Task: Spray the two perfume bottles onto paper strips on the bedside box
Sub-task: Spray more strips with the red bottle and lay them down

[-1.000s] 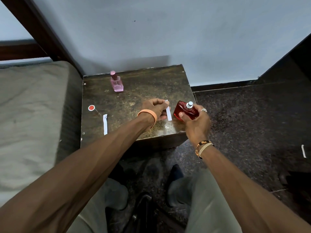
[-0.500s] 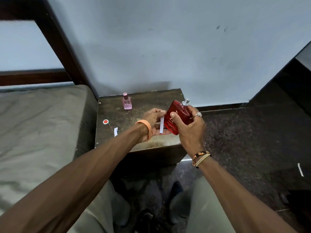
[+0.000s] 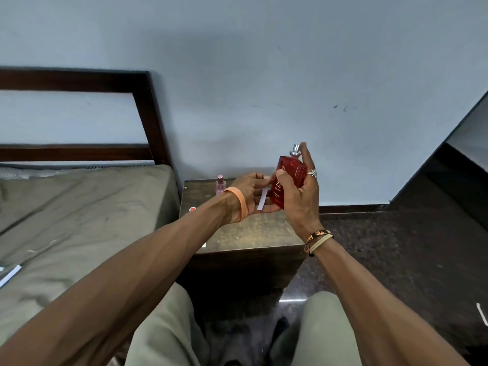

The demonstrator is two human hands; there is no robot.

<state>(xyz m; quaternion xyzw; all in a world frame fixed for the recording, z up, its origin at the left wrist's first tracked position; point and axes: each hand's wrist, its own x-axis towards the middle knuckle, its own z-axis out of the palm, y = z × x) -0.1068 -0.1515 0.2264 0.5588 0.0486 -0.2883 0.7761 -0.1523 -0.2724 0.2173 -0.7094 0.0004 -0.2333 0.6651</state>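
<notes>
Right hand (image 3: 298,198) grips the red bottle (image 3: 291,170) upright at frame centre, forefinger atop the nozzle; left hand (image 3: 248,194) pinches the paper strip (image 3: 262,200) just left of it (also roughly upright).

We see a glossy, translucent red glass perfume bottle (image 3: 289,178) topped by a shiny silver metal sprayer (image 3: 295,149), a matt white paper strip (image 3: 262,199), a clear pink glass bottle (image 3: 220,185) at the back edge of the scuffed, dull dark-brown bedside box (image 3: 253,231), and a creased olive cloth mattress (image 3: 79,212).
</notes>
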